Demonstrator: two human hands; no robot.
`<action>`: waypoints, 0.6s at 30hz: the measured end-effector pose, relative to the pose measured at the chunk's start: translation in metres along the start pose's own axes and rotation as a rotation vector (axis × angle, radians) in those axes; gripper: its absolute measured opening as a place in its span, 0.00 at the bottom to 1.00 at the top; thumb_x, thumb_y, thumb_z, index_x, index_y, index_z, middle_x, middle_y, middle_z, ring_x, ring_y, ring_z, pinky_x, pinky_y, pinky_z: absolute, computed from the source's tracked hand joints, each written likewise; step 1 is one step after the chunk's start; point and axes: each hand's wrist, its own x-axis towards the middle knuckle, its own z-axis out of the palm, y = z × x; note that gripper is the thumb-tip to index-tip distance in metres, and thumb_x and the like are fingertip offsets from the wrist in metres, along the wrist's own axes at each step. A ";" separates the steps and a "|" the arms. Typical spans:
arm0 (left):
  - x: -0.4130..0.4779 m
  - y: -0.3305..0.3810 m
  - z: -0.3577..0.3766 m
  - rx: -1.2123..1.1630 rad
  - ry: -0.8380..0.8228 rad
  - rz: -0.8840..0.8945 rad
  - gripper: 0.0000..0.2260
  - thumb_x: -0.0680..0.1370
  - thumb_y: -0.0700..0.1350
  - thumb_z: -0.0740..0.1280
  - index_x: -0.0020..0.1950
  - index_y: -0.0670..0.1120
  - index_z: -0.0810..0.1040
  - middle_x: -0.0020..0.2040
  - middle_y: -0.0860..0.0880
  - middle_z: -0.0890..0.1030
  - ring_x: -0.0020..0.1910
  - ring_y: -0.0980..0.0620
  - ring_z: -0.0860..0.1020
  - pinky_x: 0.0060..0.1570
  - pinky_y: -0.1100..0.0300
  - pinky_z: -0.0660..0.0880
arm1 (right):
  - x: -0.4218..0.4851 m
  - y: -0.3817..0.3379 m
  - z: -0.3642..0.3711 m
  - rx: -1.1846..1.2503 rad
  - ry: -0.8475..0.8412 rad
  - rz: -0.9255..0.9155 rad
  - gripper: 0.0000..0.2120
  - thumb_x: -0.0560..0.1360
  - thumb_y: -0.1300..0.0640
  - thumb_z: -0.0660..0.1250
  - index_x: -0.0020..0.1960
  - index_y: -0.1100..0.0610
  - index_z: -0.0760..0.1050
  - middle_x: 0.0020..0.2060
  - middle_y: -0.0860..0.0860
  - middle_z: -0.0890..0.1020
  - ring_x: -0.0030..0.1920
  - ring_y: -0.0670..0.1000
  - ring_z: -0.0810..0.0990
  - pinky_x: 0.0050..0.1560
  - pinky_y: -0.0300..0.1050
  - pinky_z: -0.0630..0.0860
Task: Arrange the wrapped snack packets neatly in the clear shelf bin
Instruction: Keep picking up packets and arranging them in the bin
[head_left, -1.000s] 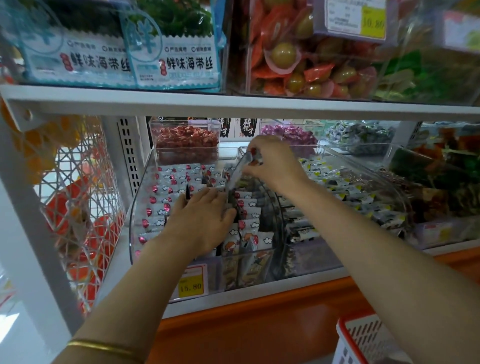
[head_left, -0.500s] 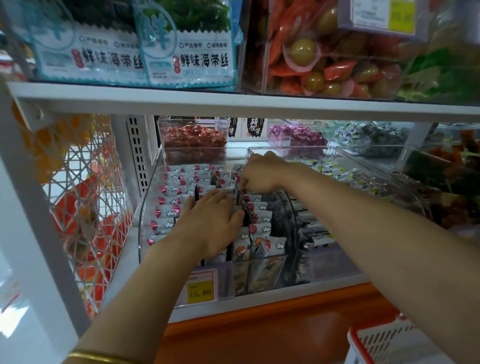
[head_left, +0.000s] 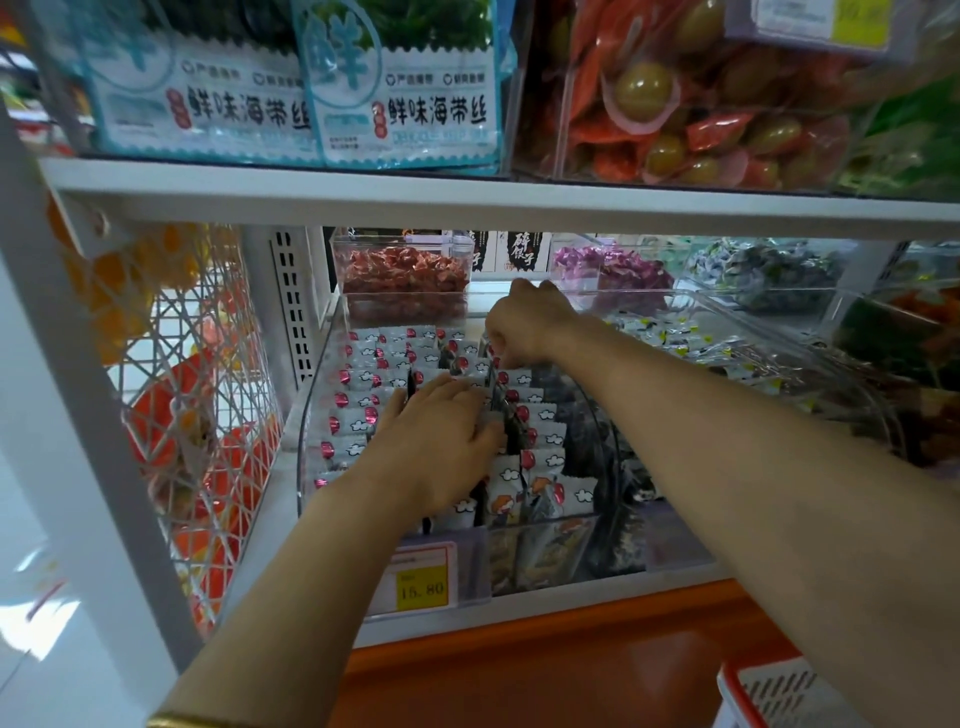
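While snack packets (head_left: 540, 462) stand in front-to-back rows inside the clear bin (head_left: 311, 415) | right hand (head_left: 524, 327) (the nearer) at bin's rear pinches a single packet (head_left: 491, 373) edge-down above the right row | left hand (head_left: 441, 441) flat, pressing mid-bin rows.

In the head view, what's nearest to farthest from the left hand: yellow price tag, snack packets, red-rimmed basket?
1. The snack packets, touched under the left hand.
2. The yellow price tag, on the bin front, below.
3. The red-rimmed basket, lower right corner.
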 end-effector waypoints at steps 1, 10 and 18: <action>-0.001 0.000 0.000 -0.005 0.000 -0.002 0.22 0.81 0.53 0.51 0.74 0.49 0.61 0.76 0.51 0.58 0.76 0.52 0.50 0.73 0.45 0.45 | 0.000 0.000 0.000 0.022 0.005 -0.014 0.04 0.74 0.62 0.65 0.43 0.55 0.75 0.46 0.54 0.76 0.59 0.57 0.70 0.52 0.48 0.66; -0.007 0.003 -0.009 -0.048 0.073 -0.007 0.18 0.81 0.49 0.54 0.69 0.45 0.68 0.67 0.46 0.71 0.68 0.46 0.65 0.68 0.46 0.59 | -0.035 0.022 -0.019 0.455 0.332 0.104 0.01 0.76 0.63 0.61 0.46 0.59 0.69 0.43 0.58 0.77 0.43 0.56 0.74 0.39 0.45 0.66; -0.023 0.016 -0.019 -0.403 0.368 -0.073 0.18 0.81 0.47 0.59 0.70 0.45 0.67 0.64 0.45 0.74 0.55 0.50 0.73 0.51 0.63 0.67 | -0.124 0.005 -0.022 1.192 0.753 0.370 0.08 0.77 0.64 0.63 0.41 0.56 0.68 0.37 0.52 0.75 0.39 0.53 0.78 0.39 0.44 0.78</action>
